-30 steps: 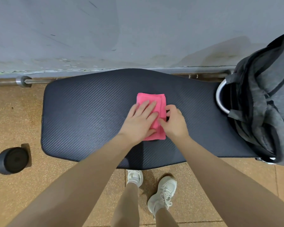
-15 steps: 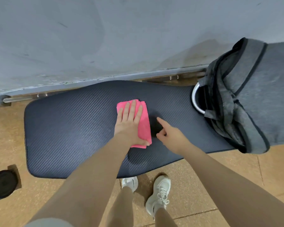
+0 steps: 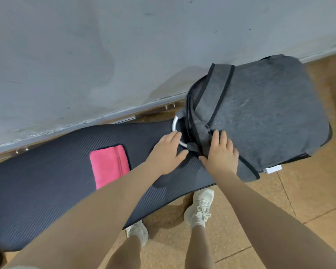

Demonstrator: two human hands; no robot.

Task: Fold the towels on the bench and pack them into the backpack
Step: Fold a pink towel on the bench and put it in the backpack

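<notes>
Both hands have left the towel (image 3: 110, 165), folded on the desk (image 3: 47, 183). Left hand (image 3: 166, 152) spread, near the bag's ring; right hand (image 3: 222, 154) flat on the backpack (image 3: 260, 113), seemingly unopened. Packing remains.

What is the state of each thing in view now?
towel: folded, lying flat on the bench, no hand on it.
backpack: lying at the bench end; whether its zip is open I cannot tell.
left hand: fingers straight, beside the backpack, holding nothing.
right hand: fingers straight, resting on the backpack's edge.
bench: flat, bearing the towel.
</notes>
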